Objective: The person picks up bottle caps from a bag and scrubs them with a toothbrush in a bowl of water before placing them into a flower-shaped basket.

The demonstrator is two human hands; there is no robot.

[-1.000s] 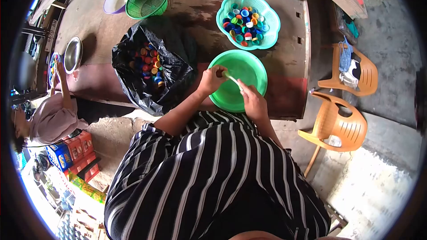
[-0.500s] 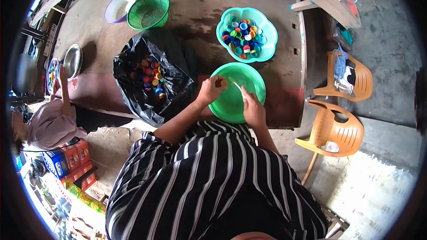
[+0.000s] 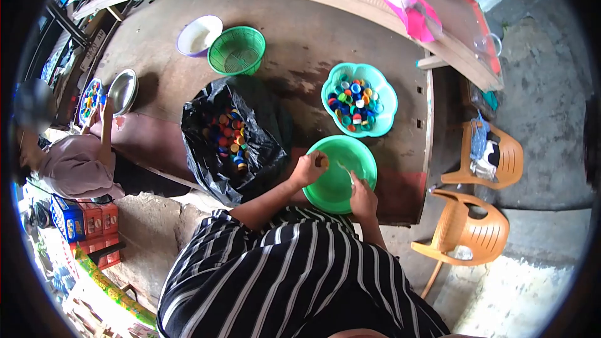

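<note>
Over the near rim of a plain green bowl (image 3: 332, 197), my left hand (image 3: 310, 168) is closed on a small orange bottle cap. My right hand (image 3: 362, 195) sits at the bowl's right side and grips a thin pale stick whose tip points up-left into the bowl. To the left lies an open black plastic bag (image 3: 206, 150) with several coloured bottle caps inside. Beyond the bowl stands a teal scalloped basket (image 3: 387, 97) also filled with coloured caps.
All this rests on a brown wooden table (image 3: 294, 56). At its far left stand a green mesh basket (image 3: 236, 50) and a white-and-purple bowl (image 3: 198, 34). Another person (image 3: 75, 163) sits left by a metal bowl (image 3: 122, 91). Two orange plastic chairs (image 3: 469, 231) stand right.
The view has tilted so the table appears lower and farther. My hands have drawn apart: the left keeps the cap, the right has pulled the stick toward the bowl's right side.
</note>
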